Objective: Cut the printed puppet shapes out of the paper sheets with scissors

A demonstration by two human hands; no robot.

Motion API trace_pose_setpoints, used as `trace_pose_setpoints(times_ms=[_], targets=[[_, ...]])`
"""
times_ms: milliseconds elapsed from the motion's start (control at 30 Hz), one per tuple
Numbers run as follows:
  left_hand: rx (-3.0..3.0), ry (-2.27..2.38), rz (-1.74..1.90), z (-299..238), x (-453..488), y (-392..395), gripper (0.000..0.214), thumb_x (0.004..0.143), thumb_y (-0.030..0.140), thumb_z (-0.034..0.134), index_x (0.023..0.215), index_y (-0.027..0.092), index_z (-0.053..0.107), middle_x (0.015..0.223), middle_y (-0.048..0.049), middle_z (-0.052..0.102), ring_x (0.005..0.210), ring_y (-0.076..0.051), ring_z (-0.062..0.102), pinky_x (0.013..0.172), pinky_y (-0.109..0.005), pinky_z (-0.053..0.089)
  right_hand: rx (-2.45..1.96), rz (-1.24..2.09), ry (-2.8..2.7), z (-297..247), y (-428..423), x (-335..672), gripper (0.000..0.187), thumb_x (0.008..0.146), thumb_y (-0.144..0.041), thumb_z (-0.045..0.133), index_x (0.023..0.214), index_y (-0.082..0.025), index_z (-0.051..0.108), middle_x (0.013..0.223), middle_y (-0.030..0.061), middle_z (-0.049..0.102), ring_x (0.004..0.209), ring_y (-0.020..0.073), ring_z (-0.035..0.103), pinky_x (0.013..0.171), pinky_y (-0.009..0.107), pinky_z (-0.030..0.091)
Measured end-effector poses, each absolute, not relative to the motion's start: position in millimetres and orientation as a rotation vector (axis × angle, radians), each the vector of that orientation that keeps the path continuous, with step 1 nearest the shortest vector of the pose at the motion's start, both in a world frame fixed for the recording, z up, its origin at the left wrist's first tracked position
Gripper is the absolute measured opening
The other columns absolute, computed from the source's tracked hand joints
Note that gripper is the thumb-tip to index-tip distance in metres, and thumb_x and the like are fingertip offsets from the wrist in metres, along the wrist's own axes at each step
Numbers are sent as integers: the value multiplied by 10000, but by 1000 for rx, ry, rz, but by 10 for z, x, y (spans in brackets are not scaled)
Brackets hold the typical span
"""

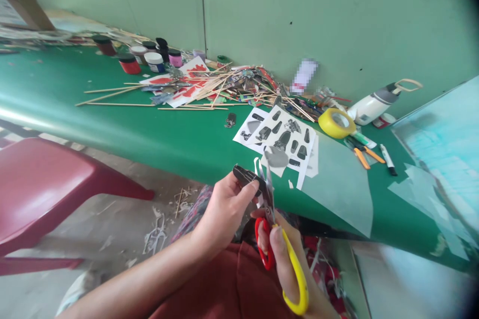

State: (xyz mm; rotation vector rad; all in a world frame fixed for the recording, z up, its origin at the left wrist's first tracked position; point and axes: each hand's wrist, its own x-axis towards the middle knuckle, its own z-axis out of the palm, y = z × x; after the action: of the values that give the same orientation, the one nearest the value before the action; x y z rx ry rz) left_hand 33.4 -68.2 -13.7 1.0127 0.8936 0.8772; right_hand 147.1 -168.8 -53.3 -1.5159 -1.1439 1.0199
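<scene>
My left hand pinches a dark printed paper cutout between thumb and fingers. In my right hand is a pair of scissors with one red and one yellow handle loop. The scissor blades point up and lie right beside the cutout's edge, slightly parted. A thin white strip of paper curls near the blades. Just beyond, on the green table, lie white sheets printed with dark shapes. A small loose cutout rests to their left.
Wooden sticks with painted cutouts are heaped along the wall. Paint jars stand at the back left. Yellow tape, orange-handled pliers, a small tube and a white bottle sit at right. A red chair stands left.
</scene>
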Motion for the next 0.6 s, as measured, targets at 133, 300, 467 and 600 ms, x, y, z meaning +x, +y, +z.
trace_pose_setpoints(times_ms=[133,300,467,600], targets=[[1067,920,852,-114,326,-639,204,849,326,626,727,169,578,665,0,583,596,-127,510,573,-254,404,-1479,1112,-1090,-546,-1707,1511,503,938,-665,403,1057,-232,631,672,-7,462,556,146,407,458,244,331],[1150,945,828,-70,328,-588,175,834,287,620,713,171,569,632,27,539,583,-114,469,559,-246,372,-1520,1123,-1115,-539,-1729,1562,519,933,-682,398,1052,-229,622,677,-13,439,565,143,390,465,244,319],[1244,907,781,-44,298,-544,169,844,275,598,714,171,567,635,28,544,601,-120,477,572,-248,378,-1531,1134,-1128,-512,-1729,1560,507,957,-654,376,1049,-217,616,695,-15,439,544,132,399,481,255,333],[1282,885,762,-20,268,-521,179,849,272,591,701,175,563,637,23,560,607,-126,495,585,-253,390,-1512,1148,-1121,-489,-1738,1551,508,956,-658,375,1046,-217,613,664,-23,436,533,136,407,478,259,337]])
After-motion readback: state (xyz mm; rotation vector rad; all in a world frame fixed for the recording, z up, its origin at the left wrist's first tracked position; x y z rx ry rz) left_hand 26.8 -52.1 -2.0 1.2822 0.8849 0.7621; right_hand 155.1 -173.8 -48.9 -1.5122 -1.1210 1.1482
